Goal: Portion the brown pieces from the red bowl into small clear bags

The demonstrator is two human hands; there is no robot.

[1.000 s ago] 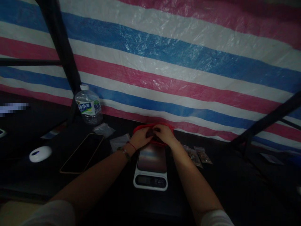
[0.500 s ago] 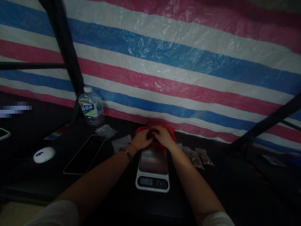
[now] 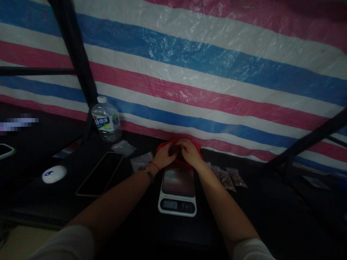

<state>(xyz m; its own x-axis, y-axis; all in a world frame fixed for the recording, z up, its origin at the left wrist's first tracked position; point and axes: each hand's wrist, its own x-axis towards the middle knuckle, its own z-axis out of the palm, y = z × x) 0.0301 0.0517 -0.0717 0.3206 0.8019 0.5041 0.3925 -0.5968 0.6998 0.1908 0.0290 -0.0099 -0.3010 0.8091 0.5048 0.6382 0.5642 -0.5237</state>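
Note:
My left hand [image 3: 164,156] and my right hand [image 3: 190,153] are together at the mouth of a red plastic bag [image 3: 197,146] behind the scale. Their fingers curl inward around dark brown stuff [image 3: 176,149] in the bag; it is too dim to name, and the fingertips are hidden. Between my forearms lies a white digital scale [image 3: 177,208], with its display towards me and nothing on the visible part of its plate. Small clear zip bags with brown contents [image 3: 226,180] lie right of my right wrist. A flat clear bag [image 3: 141,161] is beside my left wrist.
Left on the black table are a smartphone [image 3: 101,174], a white mouse-like object [image 3: 54,174], a clear plastic bottle [image 3: 106,121] and another clear bag [image 3: 123,148]. A striped plastic sheet [image 3: 206,83] hangs behind, with black frame bars [image 3: 77,54] at the sides.
My hands have spread slightly apart over the red bag, with more of the dark stuff showing between them. The view has tilted a little; the other things stay in place.

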